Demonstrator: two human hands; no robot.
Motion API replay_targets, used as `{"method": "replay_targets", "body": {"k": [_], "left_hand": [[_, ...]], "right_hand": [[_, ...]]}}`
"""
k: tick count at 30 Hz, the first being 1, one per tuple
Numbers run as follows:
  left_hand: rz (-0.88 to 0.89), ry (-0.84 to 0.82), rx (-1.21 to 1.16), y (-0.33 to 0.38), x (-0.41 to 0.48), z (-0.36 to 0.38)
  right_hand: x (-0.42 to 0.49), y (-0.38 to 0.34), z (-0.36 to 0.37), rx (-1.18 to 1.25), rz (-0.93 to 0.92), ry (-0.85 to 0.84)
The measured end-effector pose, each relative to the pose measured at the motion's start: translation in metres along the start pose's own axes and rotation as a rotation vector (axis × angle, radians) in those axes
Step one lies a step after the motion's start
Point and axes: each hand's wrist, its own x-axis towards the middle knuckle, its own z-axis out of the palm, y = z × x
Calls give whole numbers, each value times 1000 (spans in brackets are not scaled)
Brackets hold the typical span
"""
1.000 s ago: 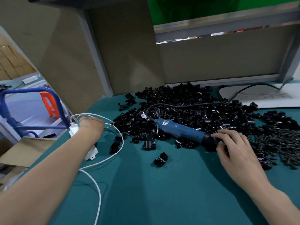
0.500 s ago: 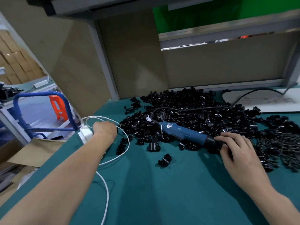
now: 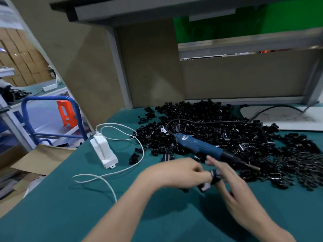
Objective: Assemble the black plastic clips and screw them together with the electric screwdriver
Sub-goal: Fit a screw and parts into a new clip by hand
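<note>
Black plastic: one black clip [image 3: 215, 177] sits between the two hands, just above the green mat [image 3: 157, 215]. The left hand [image 3: 176, 173] comes in from the left with fingers curled, their tips pinching the clip's left side. The right hand [image 3: 232, 186] meets it from the right. Its fingers [image 3: 214, 162] are stretched out and blurred, at or just beside the clip, and whether they grip it cannot be told. A second small piece [image 3: 204, 186], blurred, shows directly below the clip by the left fingertips.

The electric screwdriver [image 3: 202, 147] lies on its side at the near edge of the heap of clips [image 3: 218, 126], bit end to the right, just beyond the right fingertips. A white adapter [image 3: 103, 151] and its white cable [image 3: 139, 147] lie to the left, apart from both hands.
</note>
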Motion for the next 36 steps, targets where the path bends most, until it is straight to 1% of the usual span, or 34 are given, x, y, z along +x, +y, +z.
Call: {"method": "replay_targets", "body": {"k": [3, 5, 7, 9, 10, 12, 13, 15, 17, 21, 25, 28, 33, 36], "left_hand": [[41, 48, -94, 8, 30, 19], [49, 65, -261, 8, 44, 27], [68, 128, -471, 6, 56, 37], [39, 238, -730, 4, 64, 49], [12, 278, -938, 2, 67, 54], [18, 271, -1367, 0, 68, 61], [37, 259, -1500, -2, 68, 63], [66, 265, -1635, -7, 66, 65], [91, 279, -1708, -11, 65, 66], [104, 272, -1804, -14, 67, 72], [137, 239, -1882, -14, 71, 75], [146, 250, -1893, -14, 73, 76], [133, 218, -1878, -14, 74, 78], [134, 205, -1839, -15, 73, 79]], "right_hand": [[-2, 6, -9, 161, 172, 60], [-1, 12, -19, 298, 265, 129], [3, 14, -24, 473, 336, 187], [6, 14, -24, 660, 400, 241], [8, 13, -23, 758, 426, 265], [11, 12, -24, 956, 454, 321], [12, 11, -25, 1037, 458, 340], [13, 11, -27, 1121, 463, 343], [13, 12, -29, 1105, 481, 327], [15, 14, -29, 997, 485, 308], [14, 18, -29, 1065, 487, 260], [13, 16, -30, 1128, 500, 198], [17, 7, -31, 997, 586, 177], [17, 8, -31, 991, 600, 163]]}}
